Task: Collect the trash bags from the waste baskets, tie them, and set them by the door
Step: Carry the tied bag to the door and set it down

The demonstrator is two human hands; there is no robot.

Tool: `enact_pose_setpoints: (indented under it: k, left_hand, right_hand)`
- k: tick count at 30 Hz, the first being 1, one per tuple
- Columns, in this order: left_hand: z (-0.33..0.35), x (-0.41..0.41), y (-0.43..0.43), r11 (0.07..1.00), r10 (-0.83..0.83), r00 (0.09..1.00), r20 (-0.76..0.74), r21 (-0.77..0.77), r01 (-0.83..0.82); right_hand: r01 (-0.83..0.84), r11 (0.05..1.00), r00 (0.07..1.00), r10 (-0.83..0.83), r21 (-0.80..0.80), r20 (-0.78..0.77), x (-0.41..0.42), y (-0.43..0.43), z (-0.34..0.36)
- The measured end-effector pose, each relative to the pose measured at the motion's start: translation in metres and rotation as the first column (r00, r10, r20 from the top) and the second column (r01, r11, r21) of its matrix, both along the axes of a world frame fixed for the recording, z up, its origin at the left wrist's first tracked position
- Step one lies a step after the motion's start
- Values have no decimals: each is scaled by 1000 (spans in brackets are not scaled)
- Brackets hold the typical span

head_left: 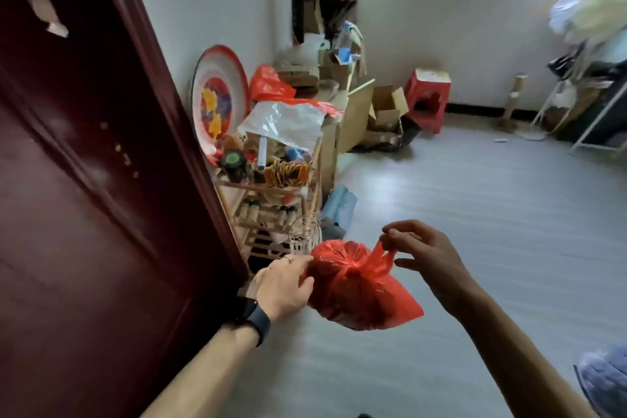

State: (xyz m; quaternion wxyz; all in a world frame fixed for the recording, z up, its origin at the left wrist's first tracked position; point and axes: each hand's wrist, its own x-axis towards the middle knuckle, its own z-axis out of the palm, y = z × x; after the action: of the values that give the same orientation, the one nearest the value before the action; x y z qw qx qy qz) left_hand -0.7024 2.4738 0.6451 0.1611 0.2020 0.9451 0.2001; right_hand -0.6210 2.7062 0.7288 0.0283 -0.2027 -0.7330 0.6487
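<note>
A full red plastic trash bag (359,292) hangs in the air above the grey floor, its neck gathered at the top. My left hand (285,285) grips the bag's left side, a dark watch on its wrist. My right hand (424,254) pinches one red handle strip at the bag's upper right between thumb and fingers. The dark red door (84,180) stands close on the left, its edge just beside my left hand. A small white wire basket (303,236) sits on the floor behind the bag, next to the door edge.
A cluttered wooden shelf rack (271,187) stands against the wall behind the door, with a round tray (219,98) leaning on it. Cardboard boxes (383,115) and a red plastic stool (425,98) are farther back. Grey floor (492,214) stretches to the right.
</note>
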Motion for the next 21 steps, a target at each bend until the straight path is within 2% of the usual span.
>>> enact_pose_setpoints:
  k: [3,6,13,21]
  left_hand:
    - [27,-22,54,996,-90,993,-82,2,91]
    - [38,-49,111,984,-177,975,-137,-52,171]
    - [65,-120,271,941,-313,936,-159,-187,282]
    - [75,-191,441,899,-429,884,-184,-178,399]
  right_hand:
    - [89,996,993,-90,-18,-77,1,50,18]
    - [109,994,990,-109,-13,-92,-11,102,24]
    - [149,989,988,-149,-1,-51,-44,252,30]
    - [305,951,950,-301,43,-81,-78,414,34]
